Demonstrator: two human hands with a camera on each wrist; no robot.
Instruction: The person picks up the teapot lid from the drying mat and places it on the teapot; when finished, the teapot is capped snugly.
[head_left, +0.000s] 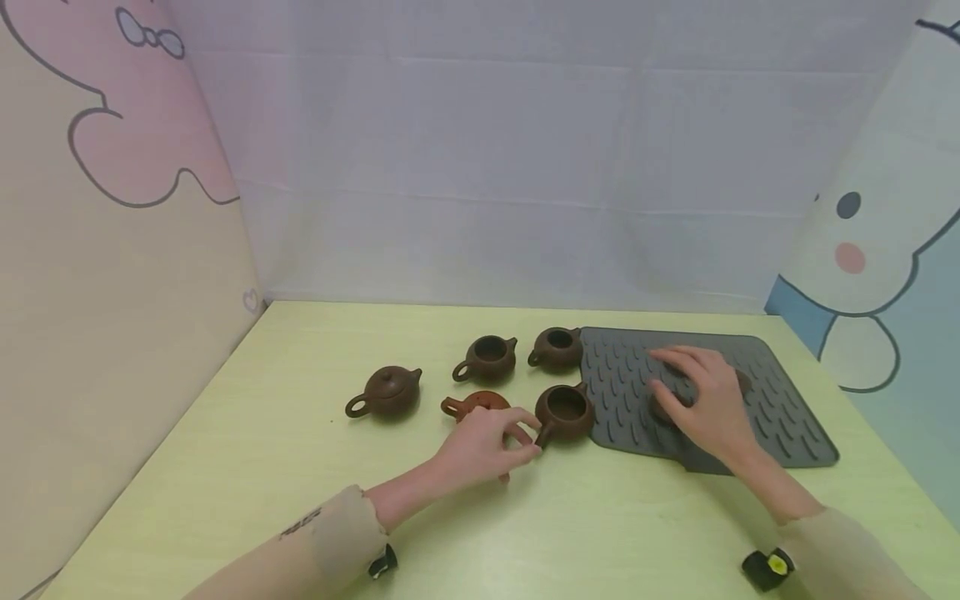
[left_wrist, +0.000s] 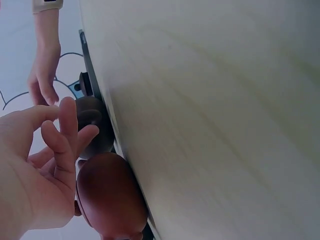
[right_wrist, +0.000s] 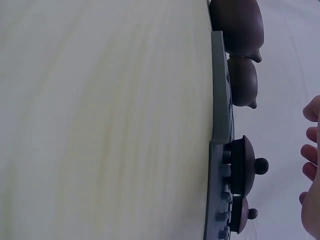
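My left hand (head_left: 487, 446) is at the handle of a dark brown lidless teapot (head_left: 567, 411), thumb and forefinger apart at the handle's end. The left wrist view shows this teapot's handle (left_wrist: 90, 117) beyond the fingers. Just behind the left hand, and partly covered by it, is a reddish-brown teapot (head_left: 483, 401). Over the grey mat (head_left: 622, 383) my right hand (head_left: 708, 400) hovers with parted fingers, holding nothing. Below it lie two dark lids, the larger lid (right_wrist: 242, 166) and the smaller lid (right_wrist: 240, 215), each with a round knob, both partly hidden in the head view.
A lidded dark teapot (head_left: 388, 392) stands to the left. Two more lidless teapots are farther back, one teapot (head_left: 491, 357) near the middle and another teapot (head_left: 558, 348) beside the mat's left edge. A white cloth (head_left: 525, 167) hangs behind the table (head_left: 300, 467).
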